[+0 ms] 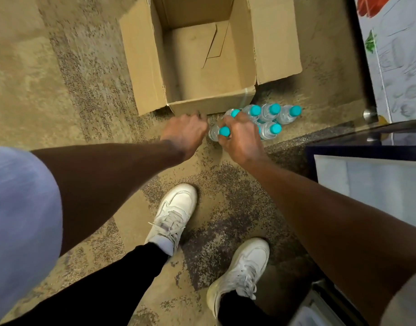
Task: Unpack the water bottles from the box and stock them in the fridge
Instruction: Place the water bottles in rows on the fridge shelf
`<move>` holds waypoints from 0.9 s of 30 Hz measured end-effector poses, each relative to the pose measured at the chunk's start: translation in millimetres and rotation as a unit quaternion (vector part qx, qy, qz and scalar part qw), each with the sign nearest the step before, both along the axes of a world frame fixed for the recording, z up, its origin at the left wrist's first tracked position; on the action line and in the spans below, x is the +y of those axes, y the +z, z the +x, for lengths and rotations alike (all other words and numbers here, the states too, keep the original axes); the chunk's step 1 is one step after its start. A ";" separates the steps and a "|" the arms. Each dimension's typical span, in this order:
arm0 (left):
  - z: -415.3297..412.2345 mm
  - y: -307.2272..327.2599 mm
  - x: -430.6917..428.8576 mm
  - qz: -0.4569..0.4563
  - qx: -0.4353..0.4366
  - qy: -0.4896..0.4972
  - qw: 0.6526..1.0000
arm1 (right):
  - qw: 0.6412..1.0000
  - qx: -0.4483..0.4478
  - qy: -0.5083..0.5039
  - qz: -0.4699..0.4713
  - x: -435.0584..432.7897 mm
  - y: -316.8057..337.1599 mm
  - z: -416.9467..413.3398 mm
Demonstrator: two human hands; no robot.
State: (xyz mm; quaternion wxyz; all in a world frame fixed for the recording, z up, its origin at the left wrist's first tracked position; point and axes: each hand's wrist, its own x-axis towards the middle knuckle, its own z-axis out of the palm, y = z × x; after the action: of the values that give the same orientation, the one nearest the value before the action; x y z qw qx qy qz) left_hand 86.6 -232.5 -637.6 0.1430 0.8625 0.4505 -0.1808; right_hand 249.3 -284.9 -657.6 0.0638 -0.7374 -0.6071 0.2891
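Observation:
An open cardboard box [203,52] sits on the carpet with nothing showing inside it. Several clear water bottles with teal caps [270,111] stand on the floor just in front of its right corner. My right hand [242,137] grips the necks of two of them, one by the teal cap [224,131] nearest me. My left hand [185,132] hovers just left of that bottle with fingers curled downward, holding nothing that I can see. The fridge [367,175] stands open at the right edge.
My two white sneakers [174,215] stand on the patterned carpet below the hands. The fridge door [395,55] with printed pictures sits at the upper right, a metal knob [368,112] below it. The box flaps spread outward on both sides.

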 end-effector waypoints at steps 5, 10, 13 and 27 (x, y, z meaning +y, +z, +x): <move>-1.1 47.6 -11.2 -0.015 -0.020 0.007 1.000 | 0.995 0.044 -0.080 0.027 -37.6 52.1 10.9; 13.1 125.6 -35.2 -0.012 -0.073 -0.008 0.997 | 0.969 0.083 -0.213 0.097 -82.1 136.5 16.1; 33.3 184.2 -48.6 -0.038 -0.102 0.002 0.994 | 0.936 0.106 -0.300 0.149 -108.8 198.2 22.1; 163.5 415.7 -116.1 -0.036 -0.269 -0.134 0.953 | 0.813 0.021 -0.476 0.336 -234.0 467.1 113.0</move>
State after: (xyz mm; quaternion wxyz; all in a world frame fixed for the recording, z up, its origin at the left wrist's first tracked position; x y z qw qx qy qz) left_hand 250.1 -348.7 -221.9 0.2646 0.9257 0.2692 0.0243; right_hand 362.3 -518.9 -190.4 0.4503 -0.8603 -0.2384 0.0160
